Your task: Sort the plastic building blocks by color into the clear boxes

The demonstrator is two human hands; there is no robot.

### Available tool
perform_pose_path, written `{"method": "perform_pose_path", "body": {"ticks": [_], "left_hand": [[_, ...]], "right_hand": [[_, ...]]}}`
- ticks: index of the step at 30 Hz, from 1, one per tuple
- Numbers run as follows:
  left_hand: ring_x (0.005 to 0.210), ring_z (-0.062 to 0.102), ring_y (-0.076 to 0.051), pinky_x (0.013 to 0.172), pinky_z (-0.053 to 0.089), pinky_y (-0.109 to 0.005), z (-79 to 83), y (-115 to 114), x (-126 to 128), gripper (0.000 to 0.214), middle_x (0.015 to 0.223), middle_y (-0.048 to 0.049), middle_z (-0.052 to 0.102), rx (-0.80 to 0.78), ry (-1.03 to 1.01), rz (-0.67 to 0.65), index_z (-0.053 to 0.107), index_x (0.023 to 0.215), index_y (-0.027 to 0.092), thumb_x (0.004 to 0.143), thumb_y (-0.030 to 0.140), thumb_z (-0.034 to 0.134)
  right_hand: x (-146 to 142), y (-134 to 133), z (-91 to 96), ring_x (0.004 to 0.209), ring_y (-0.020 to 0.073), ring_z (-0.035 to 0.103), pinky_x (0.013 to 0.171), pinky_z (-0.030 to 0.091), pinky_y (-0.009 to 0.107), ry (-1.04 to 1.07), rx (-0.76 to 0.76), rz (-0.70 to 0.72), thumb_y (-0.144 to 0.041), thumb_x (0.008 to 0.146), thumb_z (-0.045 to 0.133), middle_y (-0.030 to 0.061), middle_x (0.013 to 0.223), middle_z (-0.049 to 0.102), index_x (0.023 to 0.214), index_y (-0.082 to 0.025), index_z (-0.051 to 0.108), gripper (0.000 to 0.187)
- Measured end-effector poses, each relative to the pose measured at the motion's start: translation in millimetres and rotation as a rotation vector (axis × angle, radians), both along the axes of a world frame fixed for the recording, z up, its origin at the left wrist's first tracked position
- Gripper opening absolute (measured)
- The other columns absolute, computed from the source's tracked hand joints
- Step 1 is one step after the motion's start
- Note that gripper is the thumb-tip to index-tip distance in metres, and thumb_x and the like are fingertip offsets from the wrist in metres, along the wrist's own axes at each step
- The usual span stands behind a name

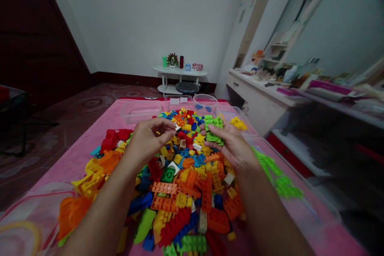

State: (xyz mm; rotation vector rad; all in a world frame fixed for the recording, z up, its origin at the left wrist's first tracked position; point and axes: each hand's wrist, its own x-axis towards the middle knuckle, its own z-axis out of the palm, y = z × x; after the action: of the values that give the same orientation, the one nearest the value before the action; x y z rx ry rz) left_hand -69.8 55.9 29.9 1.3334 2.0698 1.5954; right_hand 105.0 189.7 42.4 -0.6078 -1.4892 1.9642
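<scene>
Over the heap of coloured toy building bricks (186,164), my left hand (151,138) is curled, thumb and fingers drawn together in a pinch. A small white piece (177,127) shows right at its fingertips; whether it is held or lies behind them I cannot tell. My right hand (232,142) is closed around several light green bricks (214,129), gripped between thumb and fingers just above the pile. Orange, red, yellow and blue bricks lie beneath both hands.
A clear bin at the right holds light green bricks (277,174); yellow bricks (238,123) sit in another behind it. A clear tray (141,110) and a round tub (205,99) stand at the far edge of the pink-covered table (105,118). Orange pieces (72,212) lie front left.
</scene>
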Motion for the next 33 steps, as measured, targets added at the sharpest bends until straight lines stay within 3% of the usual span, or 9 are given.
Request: {"method": "perform_pose_path", "body": {"ticks": [4, 7, 10, 14, 18, 21, 24, 29, 33], "left_hand": [[0.064, 0.061, -0.013, 0.058, 0.046, -0.021, 1.0, -0.6, 0.5, 0.017, 0.072, -0.0015, 0.068, -0.029, 0.007, 0.026, 0.068, 0.079, 0.016, 0.069, 0.031, 0.068], [0.061, 0.059, -0.012, 0.056, 0.045, -0.021, 2.2, -1.6, 0.5, 0.018, 0.071, -0.0010, 0.068, -0.027, 0.005, 0.035, 0.068, 0.078, 0.017, 0.068, 0.032, 0.068], [0.061, 0.059, -0.012, 0.056, 0.044, -0.020, 1.0, -2.0, -2.3, 0.020, 0.070, -0.0006, 0.068, -0.028, 0.003, 0.029, 0.068, 0.079, 0.017, 0.069, 0.035, 0.068], [0.063, 0.060, -0.013, 0.057, 0.045, -0.021, -4.9, -0.3, -7.7, 0.024, 0.072, -0.0016, 0.069, -0.050, 0.015, 0.024, 0.068, 0.080, 0.017, 0.070, 0.038, 0.067], [0.063, 0.061, -0.014, 0.056, 0.044, -0.022, -11.2, 2.2, -10.5, 0.027, 0.072, -0.0020, 0.070, -0.090, 0.046, 0.003, 0.068, 0.083, 0.017, 0.072, 0.041, 0.064], [0.065, 0.062, -0.016, 0.059, 0.045, -0.024, -13.7, 3.0, -11.6, 0.027, 0.074, -0.0016, 0.070, -0.130, 0.107, 0.017, 0.068, 0.084, 0.019, 0.074, 0.042, 0.061], [0.069, 0.064, -0.017, 0.064, 0.046, -0.026, -14.2, 3.0, -13.0, 0.025, 0.075, -0.0013, 0.071, -0.183, 0.192, 0.054, 0.069, 0.082, 0.019, 0.074, 0.041, 0.060], [0.073, 0.066, -0.019, 0.065, 0.047, -0.026, -16.8, 3.3, -16.6, 0.026, 0.079, -0.0022, 0.072, -0.206, 0.173, 0.068, 0.069, 0.083, 0.019, 0.074, 0.041, 0.058], [0.074, 0.066, -0.019, 0.066, 0.048, -0.026, -22.4, 5.4, -20.0, 0.025, 0.080, -0.0025, 0.072, -0.215, 0.183, 0.058, 0.069, 0.082, 0.019, 0.075, 0.039, 0.056]], "right_hand": [[57.8, 31.2, 12.1, 0.074, 0.0167, 0.068, 0.055, 0.057, 0.023, -0.086, 0.200, -0.305, -0.030, 0.062, 0.079, 0.0038, 0.088, 0.070, 0.093, -0.020, 0.062, 0.036], [101.2, 55.1, 6.5, 0.074, 0.0183, 0.067, 0.055, 0.056, 0.025, -0.258, 0.363, -0.480, -0.033, 0.058, 0.081, 0.0039, 0.085, 0.070, 0.091, -0.019, 0.061, 0.041], [137.1, 75.0, -7.7, 0.075, 0.0221, 0.066, 0.060, 0.055, 0.032, -0.519, 0.587, -0.484, -0.036, 0.059, 0.079, 0.0063, 0.084, 0.069, 0.090, -0.018, 0.064, 0.040], [157.4, 85.8, -21.8, 0.090, 0.0278, 0.066, 0.080, 0.052, 0.042, -0.757, 0.843, -0.341, -0.035, 0.061, 0.076, 0.0108, 0.096, 0.070, 0.100, -0.018, 0.066, 0.044], [128.3, 66.1, -20.0, 0.100, 0.0250, 0.064, 0.091, 0.048, 0.042, -0.724, 0.937, -0.238, -0.033, 0.073, 0.065, 0.0114, 0.109, 0.068, 0.109, -0.018, 0.062, 0.039], [84.1, 41.4, -18.8, 0.101, 0.0221, 0.063, 0.089, 0.049, 0.037, -0.699, 0.957, -0.099, -0.026, 0.079, 0.057, 0.0101, 0.111, 0.067, 0.108, -0.017, 0.063, 0.031], [39.9, 28.3, -26.3, 0.112, 0.0240, 0.057, 0.097, 0.043, 0.038, -0.771, 1.059, -0.035, -0.021, 0.081, 0.052, 0.0123, 0.119, 0.062, 0.115, -0.014, 0.060, 0.036], [-11.2, 48.9, -51.1, 0.127, 0.0295, 0.043, 0.104, 0.034, 0.040, -0.949, 1.103, -0.028, -0.032, 0.081, 0.056, 0.0193, 0.137, 0.047, 0.132, -0.008, 0.046, 0.058], [-34.0, 69.4, -67.1, 0.129, 0.0334, 0.040, 0.104, 0.033, 0.043, -0.971, 1.022, 0.125, -0.059, 0.072, 0.062, 0.0157, 0.142, 0.042, 0.139, -0.016, 0.040, 0.083]]}}
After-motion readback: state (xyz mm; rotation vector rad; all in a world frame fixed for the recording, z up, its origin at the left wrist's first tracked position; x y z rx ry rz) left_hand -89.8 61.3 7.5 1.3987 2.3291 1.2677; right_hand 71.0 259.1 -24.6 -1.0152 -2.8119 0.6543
